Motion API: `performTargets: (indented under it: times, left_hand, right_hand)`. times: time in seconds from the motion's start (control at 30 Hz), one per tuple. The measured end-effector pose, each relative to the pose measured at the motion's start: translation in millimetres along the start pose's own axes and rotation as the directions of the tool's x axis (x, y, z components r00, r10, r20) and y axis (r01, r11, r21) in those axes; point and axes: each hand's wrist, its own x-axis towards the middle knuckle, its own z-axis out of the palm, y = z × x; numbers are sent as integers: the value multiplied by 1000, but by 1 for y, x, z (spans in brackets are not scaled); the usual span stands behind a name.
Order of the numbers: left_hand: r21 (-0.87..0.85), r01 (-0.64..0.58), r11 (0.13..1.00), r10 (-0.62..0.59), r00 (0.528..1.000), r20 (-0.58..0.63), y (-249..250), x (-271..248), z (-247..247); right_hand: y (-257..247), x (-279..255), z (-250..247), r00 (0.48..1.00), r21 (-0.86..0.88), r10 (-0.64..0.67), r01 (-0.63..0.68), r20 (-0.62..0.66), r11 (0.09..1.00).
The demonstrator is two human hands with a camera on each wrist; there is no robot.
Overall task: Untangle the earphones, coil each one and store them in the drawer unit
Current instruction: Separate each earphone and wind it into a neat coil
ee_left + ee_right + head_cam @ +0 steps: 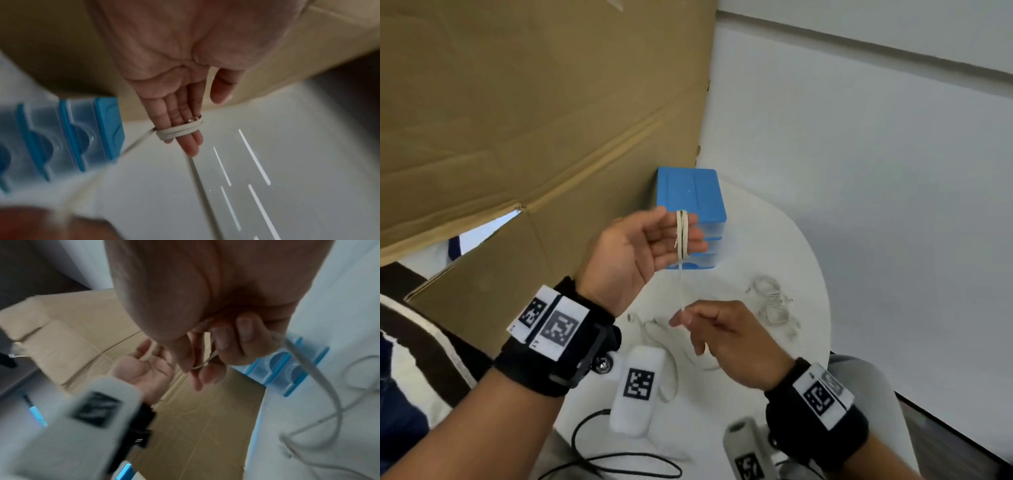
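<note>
1. Right hand (726, 339), near: it pinches the cord (681, 287) between thumb and fingers; feed slack evenly.
2. Left hand (640, 246), farther: fingers straight, wraps (179, 132) around them; keep turns side by side.
3. Drawer unit (690, 195), far: closed; tangle (774, 303) waits right.

A round white table (784, 240) occupies the near right. Brown cardboard sheets (517, 102) stand at far left. A thin black cable (599, 459) lies at the near table edge.
</note>
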Motion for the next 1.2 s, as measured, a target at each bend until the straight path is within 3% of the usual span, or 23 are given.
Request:
performTargets:
  times: [0.13, 0.2, 0.3, 0.4, 0.47, 0.57, 0.63, 0.73, 0.8, 0.87, 0.97, 1.2]
  left_hand:
    - [289, -22, 957, 52, 994, -95, -10, 5, -8]
    - [353, -15, 936, 45, 996, -79, -14, 4, -5]
    - [429, -10, 903, 12, 1000, -1, -20, -2, 4]
    - [367, 29, 930, -71, 992, 103, -19, -5, 11]
    - [276, 55, 960, -96, 986, 136, -15, -6, 13]
    - [264, 52, 963, -57, 998, 13, -14, -6, 9]
    - [296, 63, 953, -55, 998, -38, -16, -4, 7]
    - [252, 84, 964, -85, 996, -8, -17, -2, 8]
    - [133, 87, 987, -86, 996, -13, -16, -1, 10]
    - [49, 53, 997, -50, 997, -63, -16, 2, 8]
    - [150, -23, 988, 48, 985, -168, -22, 5, -1]
    - [441, -64, 895, 121, 987, -102, -33, 0, 8]
  right_hand:
    - [-31, -25, -9, 989, -2, -102, 103, 107, 995]
    - [-52, -25, -24, 982, -18, -186, 187, 44, 982]
    - [-69, -5, -49, 956, -11, -232, 234, -179, 972]
    - [-57, 26, -61, 910, -15, -168, 176, -379, 984]
    - [-36, 37, -53, 920, 14, -110, 124, -376, 992]
    - [-5, 33, -30, 961, 88, -11, 37, -278, 995]
    - [2, 30, -26, 951, 111, 5, 31, -310, 993]
    - [1, 32, -32, 918, 81, -18, 55, -397, 995]
    - [2, 29, -28, 947, 8, -38, 42, -320, 999]
    - [1, 17, -15, 992, -47, -11, 5, -129, 999]
    - [-12, -4, -8, 996, -47, -16, 20, 87, 999]
    - [-48, -8, -41, 993, -79, -118, 118, 4, 990]
